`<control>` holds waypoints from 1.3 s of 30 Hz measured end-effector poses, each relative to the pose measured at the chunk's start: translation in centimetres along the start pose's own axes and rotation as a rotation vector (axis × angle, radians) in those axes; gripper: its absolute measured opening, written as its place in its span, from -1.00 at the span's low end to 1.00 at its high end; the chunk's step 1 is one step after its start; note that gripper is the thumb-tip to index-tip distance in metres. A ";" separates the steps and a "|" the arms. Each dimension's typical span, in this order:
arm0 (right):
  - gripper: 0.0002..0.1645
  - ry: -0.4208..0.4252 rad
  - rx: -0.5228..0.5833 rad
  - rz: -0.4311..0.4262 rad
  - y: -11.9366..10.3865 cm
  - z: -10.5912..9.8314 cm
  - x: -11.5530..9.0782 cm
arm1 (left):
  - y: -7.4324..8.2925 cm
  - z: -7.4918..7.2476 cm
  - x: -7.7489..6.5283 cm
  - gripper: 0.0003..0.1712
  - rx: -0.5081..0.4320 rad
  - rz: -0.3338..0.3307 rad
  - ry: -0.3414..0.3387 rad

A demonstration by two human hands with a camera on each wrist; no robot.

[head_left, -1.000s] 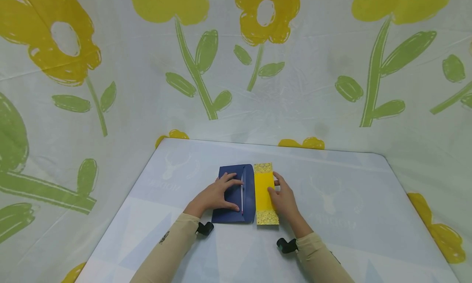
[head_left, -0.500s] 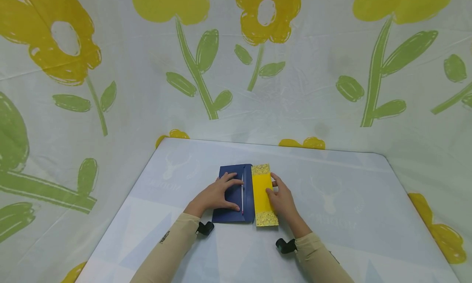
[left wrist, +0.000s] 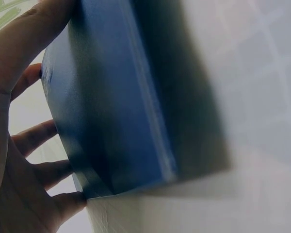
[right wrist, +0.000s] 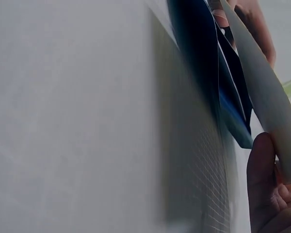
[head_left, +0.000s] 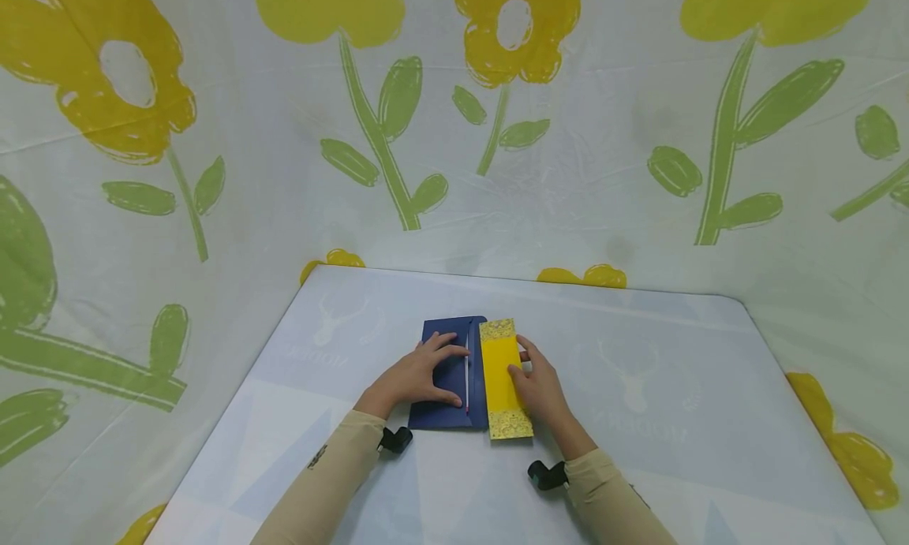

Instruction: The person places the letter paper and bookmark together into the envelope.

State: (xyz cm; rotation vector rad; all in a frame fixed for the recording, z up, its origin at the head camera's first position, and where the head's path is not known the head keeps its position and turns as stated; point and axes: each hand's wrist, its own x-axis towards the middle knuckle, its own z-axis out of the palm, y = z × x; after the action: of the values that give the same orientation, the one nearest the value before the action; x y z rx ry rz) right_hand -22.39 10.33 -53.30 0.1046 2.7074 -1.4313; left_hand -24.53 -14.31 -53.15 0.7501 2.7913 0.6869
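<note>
A navy blue envelope (head_left: 443, 415) lies on the table, its flap (head_left: 477, 371) folded out to the right. Along its mouth shows a thin white strip (head_left: 466, 383), pinkish at the near end. My left hand (head_left: 410, 378) rests on the envelope with fingers and thumb spread; the left wrist view has its fingertips at the edge of the blue envelope (left wrist: 121, 111). My right hand (head_left: 543, 386) pinches the right side of a yellow card (head_left: 502, 371) with glittery gold ends. The card overlaps the flap from above. In the right wrist view the card (right wrist: 264, 80) stands slightly raised.
Around the hands spreads a pale, faintly patterned table (head_left: 639, 450). Behind and beside it hangs a white curtain (head_left: 589, 174) printed with flowers. A small black camera sits on each wrist, the left camera (head_left: 395, 440) and the right camera (head_left: 547, 475).
My right hand has slid the yellow card a little to the left, from beside the flap to over it, and the card has tilted slightly. The left hand and envelope stay put.
</note>
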 end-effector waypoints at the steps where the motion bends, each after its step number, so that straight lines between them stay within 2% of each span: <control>1: -0.28 -0.001 0.002 -0.005 0.0 0.0 0.0 | 0.0 0.0 0.0 -0.01 0.000 0.000 0.000; 39: -0.30 -0.025 -0.047 -0.074 -0.2 1.4 0.2 | 0.1 0.0 0.0 -0.05 -0.008 -0.014 0.000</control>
State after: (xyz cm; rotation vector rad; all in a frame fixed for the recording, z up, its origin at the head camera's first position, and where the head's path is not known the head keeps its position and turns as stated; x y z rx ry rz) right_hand -22.52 9.08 -53.93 -0.0165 2.7500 -1.3765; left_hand -24.52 -14.25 -53.14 0.7290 2.7890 0.6957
